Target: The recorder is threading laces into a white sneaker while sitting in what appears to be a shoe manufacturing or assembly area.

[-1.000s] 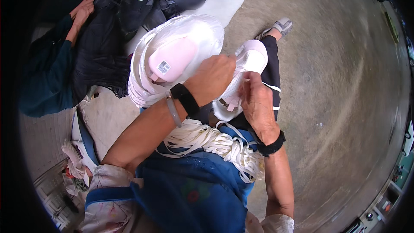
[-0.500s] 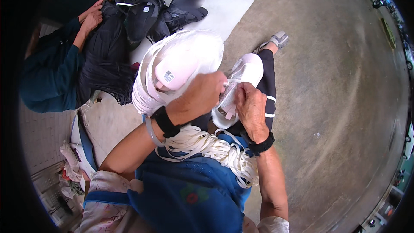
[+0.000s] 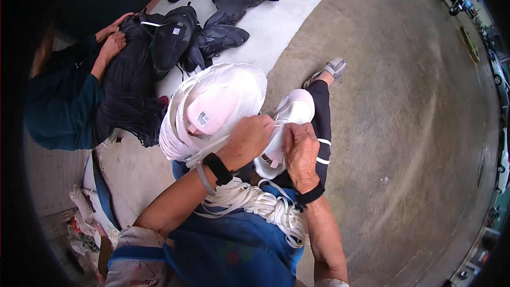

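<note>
A white shoe with a pink toe and a pink heel tab rests on my right leg, toe pointing away. My left hand is closed at the shoe's left side, fingertips pinching a white shoelace. On the right edge of the lacing, my right hand is also closed, thumb and fingers pressed together; what lies between them is too small to make out. A thick bundle of white laces lies across my lap on a blue apron.
Left of the shoe stands a white container holding a pink-soled shoe. Black shoes lie on a white sheet farther off. At the left, another person's hands work over black laces.
The view has shifted, so the shoes and my hands sit lower in the picture. Both hands stay at the lacing, with only slight movement against the shoe.
</note>
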Demonstrator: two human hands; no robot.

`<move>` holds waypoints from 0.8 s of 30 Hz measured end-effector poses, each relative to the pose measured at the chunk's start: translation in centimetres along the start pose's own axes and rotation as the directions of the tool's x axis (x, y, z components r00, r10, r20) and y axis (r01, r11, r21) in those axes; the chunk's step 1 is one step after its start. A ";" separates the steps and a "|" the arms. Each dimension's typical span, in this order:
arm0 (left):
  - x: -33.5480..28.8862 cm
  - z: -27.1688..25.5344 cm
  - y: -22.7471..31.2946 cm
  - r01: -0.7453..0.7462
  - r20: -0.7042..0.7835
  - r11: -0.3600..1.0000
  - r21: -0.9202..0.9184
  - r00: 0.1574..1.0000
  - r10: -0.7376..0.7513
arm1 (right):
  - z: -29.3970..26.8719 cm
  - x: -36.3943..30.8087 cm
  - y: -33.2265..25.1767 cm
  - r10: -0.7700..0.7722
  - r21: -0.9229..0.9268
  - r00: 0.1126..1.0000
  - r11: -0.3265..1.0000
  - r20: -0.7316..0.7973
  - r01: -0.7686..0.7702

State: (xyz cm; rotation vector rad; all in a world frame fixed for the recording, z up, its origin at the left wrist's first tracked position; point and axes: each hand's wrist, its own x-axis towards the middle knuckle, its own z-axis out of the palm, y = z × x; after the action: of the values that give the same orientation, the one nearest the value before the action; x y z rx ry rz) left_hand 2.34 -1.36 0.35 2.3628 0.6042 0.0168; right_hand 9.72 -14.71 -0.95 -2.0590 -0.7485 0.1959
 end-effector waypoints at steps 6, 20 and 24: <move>1.0 -0.1 1.1 0.033 -0.049 0.999 0.033 0.998 -0.031 | -0.2 0.3 0.5 -0.050 -0.002 0.998 0.999 -0.037 0.050; 3.5 -1.0 1.0 -0.018 0.126 0.994 0.103 0.992 0.005 | -0.3 0.0 0.0 0.048 0.059 0.997 0.997 -0.056 -0.045; 3.6 -1.0 1.0 -0.057 0.140 0.986 0.155 0.990 0.036 | -0.3 0.0 -0.2 0.043 0.016 0.999 0.999 -0.033 -0.043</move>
State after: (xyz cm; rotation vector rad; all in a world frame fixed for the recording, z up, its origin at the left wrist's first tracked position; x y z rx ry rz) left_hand 5.80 0.18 1.23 2.5073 0.4997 -0.1775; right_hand 9.71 -14.84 -0.66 -2.0605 -0.6813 0.1907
